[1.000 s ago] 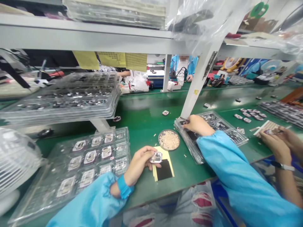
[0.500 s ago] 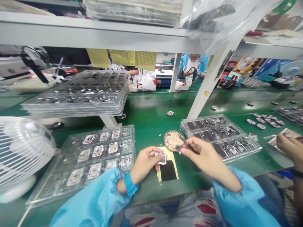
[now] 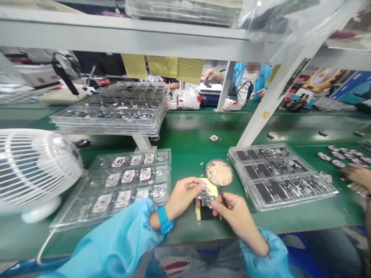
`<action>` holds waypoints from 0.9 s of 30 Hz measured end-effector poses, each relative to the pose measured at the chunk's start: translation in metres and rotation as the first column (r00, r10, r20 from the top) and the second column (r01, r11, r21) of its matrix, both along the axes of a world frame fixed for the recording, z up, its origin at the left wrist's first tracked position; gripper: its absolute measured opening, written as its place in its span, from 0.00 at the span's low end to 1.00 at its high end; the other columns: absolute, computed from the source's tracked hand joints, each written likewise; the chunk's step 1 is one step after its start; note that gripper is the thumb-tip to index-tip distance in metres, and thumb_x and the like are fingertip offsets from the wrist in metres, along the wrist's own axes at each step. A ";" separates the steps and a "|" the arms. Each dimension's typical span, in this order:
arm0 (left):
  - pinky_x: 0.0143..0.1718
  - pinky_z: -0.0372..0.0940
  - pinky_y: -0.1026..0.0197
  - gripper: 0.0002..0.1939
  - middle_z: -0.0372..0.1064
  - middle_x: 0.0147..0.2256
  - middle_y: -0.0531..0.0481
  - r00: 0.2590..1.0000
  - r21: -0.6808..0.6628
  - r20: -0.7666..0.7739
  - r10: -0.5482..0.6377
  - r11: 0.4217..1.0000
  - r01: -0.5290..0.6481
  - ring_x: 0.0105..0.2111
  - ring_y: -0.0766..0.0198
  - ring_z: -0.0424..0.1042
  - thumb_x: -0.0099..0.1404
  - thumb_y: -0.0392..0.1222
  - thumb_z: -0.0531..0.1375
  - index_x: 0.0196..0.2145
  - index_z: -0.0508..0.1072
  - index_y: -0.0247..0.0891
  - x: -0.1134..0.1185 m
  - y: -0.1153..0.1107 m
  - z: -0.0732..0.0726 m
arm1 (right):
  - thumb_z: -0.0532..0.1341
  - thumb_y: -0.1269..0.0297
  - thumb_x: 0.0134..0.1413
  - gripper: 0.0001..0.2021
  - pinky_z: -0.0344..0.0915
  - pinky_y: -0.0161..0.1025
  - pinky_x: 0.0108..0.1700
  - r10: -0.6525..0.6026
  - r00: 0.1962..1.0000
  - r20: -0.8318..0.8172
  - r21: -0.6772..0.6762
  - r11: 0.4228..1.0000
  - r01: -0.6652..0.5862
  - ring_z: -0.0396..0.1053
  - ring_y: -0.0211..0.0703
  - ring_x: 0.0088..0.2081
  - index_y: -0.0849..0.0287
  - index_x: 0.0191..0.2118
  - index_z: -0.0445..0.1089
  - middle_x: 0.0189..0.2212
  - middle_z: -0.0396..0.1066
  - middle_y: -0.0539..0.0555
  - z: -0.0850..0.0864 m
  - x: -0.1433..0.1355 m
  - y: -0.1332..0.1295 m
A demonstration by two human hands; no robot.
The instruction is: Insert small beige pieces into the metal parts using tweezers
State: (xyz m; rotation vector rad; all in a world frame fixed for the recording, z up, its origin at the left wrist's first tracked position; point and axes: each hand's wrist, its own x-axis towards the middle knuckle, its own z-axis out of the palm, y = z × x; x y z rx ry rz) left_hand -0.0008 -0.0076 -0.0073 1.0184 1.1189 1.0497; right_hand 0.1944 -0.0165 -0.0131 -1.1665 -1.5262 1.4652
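Observation:
My left hand (image 3: pixel 185 196) is closed on a small white-rimmed electronic module (image 3: pixel 205 191), its thumb lying along the top. My right hand (image 3: pixel 236 214) has dark tweezers (image 3: pixel 223 196) tucked in its fingers, tips pointing up and away. Its thumb and forefinger pinch a small greyish rectangular part (image 3: pixel 207 200) against the module's near side; fingers hide some of the contact. Below both hands lies a black pad (image 3: pixel 210 214) on a yellow sheet (image 3: pixel 213 188). Just beyond them stands a round dish (image 3: pixel 219 172) of tiny beige pieces.
At left, a clear tray (image 3: pixel 95 181) holds several modules, beside a white fan (image 3: pixel 37 170). Stacked trays (image 3: pixel 110 106) sit above it. On the right is a tray (image 3: pixel 285 173) of dark and metallic parts. A co-worker's hand (image 3: pixel 358 175) is at far right, near loose modules (image 3: pixel 337 155).
My right hand has come down and left from beside the dish, bringing the small part to the module. The view has shifted slightly; the co-worker's hand at right has moved forward.

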 end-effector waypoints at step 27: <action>0.45 0.72 0.55 0.26 0.78 0.43 0.41 0.992 0.144 -0.085 -0.094 0.984 0.105 0.43 0.53 0.77 0.56 0.40 0.70 0.53 0.75 0.36 0.000 -0.007 0.000 | 0.67 0.45 0.52 0.22 0.47 0.31 0.19 -0.084 0.993 -0.078 -0.049 0.996 0.080 0.52 0.31 0.16 0.61 0.26 0.71 0.17 0.66 0.47 -0.017 -0.006 0.016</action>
